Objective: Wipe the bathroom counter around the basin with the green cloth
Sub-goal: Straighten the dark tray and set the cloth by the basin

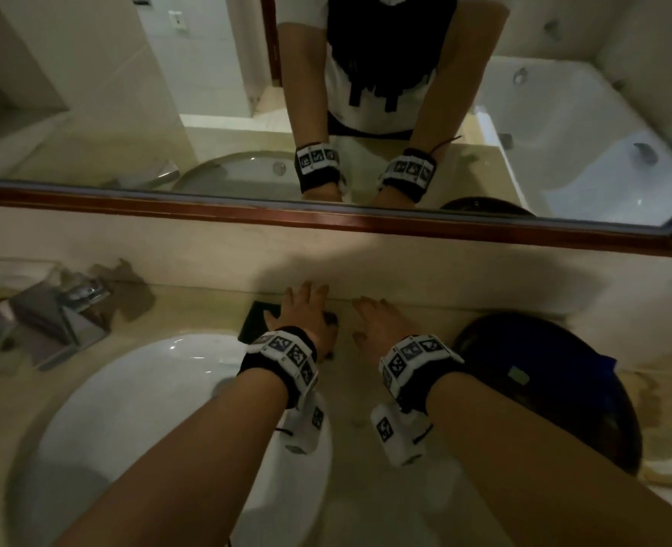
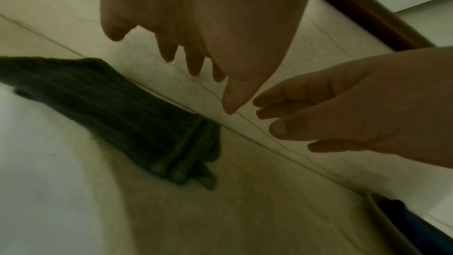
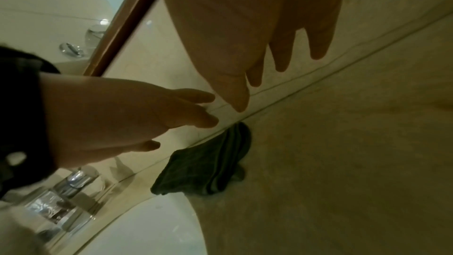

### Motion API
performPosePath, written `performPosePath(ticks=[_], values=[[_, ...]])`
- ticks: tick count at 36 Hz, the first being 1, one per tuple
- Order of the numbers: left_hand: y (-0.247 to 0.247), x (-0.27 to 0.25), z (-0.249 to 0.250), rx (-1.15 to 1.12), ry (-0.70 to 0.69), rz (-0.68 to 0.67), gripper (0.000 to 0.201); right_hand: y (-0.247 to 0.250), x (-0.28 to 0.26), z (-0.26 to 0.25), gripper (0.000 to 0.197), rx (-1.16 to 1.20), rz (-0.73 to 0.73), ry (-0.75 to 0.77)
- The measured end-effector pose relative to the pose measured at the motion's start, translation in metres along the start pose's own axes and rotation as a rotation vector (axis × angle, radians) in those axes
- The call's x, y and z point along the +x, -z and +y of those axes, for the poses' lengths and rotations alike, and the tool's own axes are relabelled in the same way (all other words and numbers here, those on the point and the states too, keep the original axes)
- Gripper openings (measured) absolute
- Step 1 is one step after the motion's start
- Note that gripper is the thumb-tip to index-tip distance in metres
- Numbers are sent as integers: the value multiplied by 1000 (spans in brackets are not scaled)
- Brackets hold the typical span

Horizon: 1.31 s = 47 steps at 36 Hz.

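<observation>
Beige stone worktop (image 1: 366,392) runs along a pale backsplash under a wood-framed mirror (image 1: 326,112), in dim light. On it, at the back edge where worktop meets wall, lies the green cloth (image 2: 127,115), a dark ribbed rectangle, folded, with bunched layers at its right end; it sits just behind the rim of the white oval basin (image 1: 129,408).

From the head view the left hand (image 1: 306,315) reaches forward over the cloth, palm down, fingers straight and slightly spread, their tips near the backsplash. The left wrist view shows the fingers (image 2: 193,63) hanging clear above the cloth, apart from it, holding nothing. The cloth lies below and to the left of those fingertips there.

Beside it, the right hand (image 1: 378,323) is stretched forward too, palm down over bare worktop to the right of the cloth, fingers (image 3: 318,46) straight and loosely apart, holding nothing. Whether its tips touch the stone cannot be told. Both wrists wear black bands with white marker blocks.

Left of the basin stands a chrome faucet (image 1: 62,309), angular and shiny. To the right, a dark round bowl-like container (image 1: 563,392) with something blue inside rests on the worktop. The mirror reflects the person's arms, a bathtub and tiled walls.
</observation>
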<state>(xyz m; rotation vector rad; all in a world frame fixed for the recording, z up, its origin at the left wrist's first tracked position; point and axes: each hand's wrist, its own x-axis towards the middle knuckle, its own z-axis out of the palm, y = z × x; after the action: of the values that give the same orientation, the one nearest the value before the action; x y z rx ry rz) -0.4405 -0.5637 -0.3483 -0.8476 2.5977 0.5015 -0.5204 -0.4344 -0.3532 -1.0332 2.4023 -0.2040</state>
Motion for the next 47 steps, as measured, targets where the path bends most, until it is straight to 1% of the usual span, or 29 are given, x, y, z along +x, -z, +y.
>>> performPosePath(ticks=[3,6,10,12,15,16,18,20,22,24,27,29,32,33,35,37,39,40,41,43,44,46,47], values=[[0,10,-24,-1,27,26,71,-4,11,-13,62,24,18,21],[2,15,-43,-36,58,65,65,-10,23,-26,59,40,40,17],[6,15,-56,-10,125,84,62,-21,31,-41,49,43,46,3],[5,15,-60,-24,156,80,62,-25,34,-48,44,33,37,-9],[3,17,-64,-44,160,79,61,-28,39,-56,36,23,-19,-18],[2,18,-65,-41,160,74,61,-29,40,-57,37,17,-27,-19],[1,20,-68,-47,171,51,64,-33,42,-57,41,13,7,-16],[0,21,-71,-46,178,18,70,-37,43,-56,48,4,42,0],[0,20,-74,-34,166,0,75,-39,42,-59,54,-29,44,-8],[3,20,-77,1,153,3,76,-38,40,-63,53,-80,52,-33],[13,18,-79,99,106,-14,65,-39,37,-68,46,-112,56,-45],[17,15,-80,129,79,-30,57,-40,34,-68,33,-107,67,-35],[22,8,-84,132,95,-59,52,-39,28,-65,13,-88,89,13],[24,6,-84,128,100,-66,48,-38,25,-63,9,-80,87,26],[27,1,-85,99,111,-86,35,-35,19,-60,25,-50,79,13],[31,-5,-85,60,119,-104,25,-31,14,-56,25,-24,67,-7],[34,-13,-80,41,124,-127,26,-27,8,-51,28,10,58,-26],[37,-17,-77,34,122,-145,29,-24,6,-48,26,29,47,-29],[39,-20,-73,23,110,-163,30,-21,2,-46,20,48,39,-25],[44,-28,-63,33,68,-222,24,-11,-7,-40,8,75,35,-35],[47,-32,-57,44,47,-247,23,-7,-12,-36,8,84,34,-40],[51,-39,-45,71,18,-251,26,1,-21,-28,22,99,39,-67],[53,-42,-39,62,7,-238,26,5,-27,-23,24,110,45,-85]])
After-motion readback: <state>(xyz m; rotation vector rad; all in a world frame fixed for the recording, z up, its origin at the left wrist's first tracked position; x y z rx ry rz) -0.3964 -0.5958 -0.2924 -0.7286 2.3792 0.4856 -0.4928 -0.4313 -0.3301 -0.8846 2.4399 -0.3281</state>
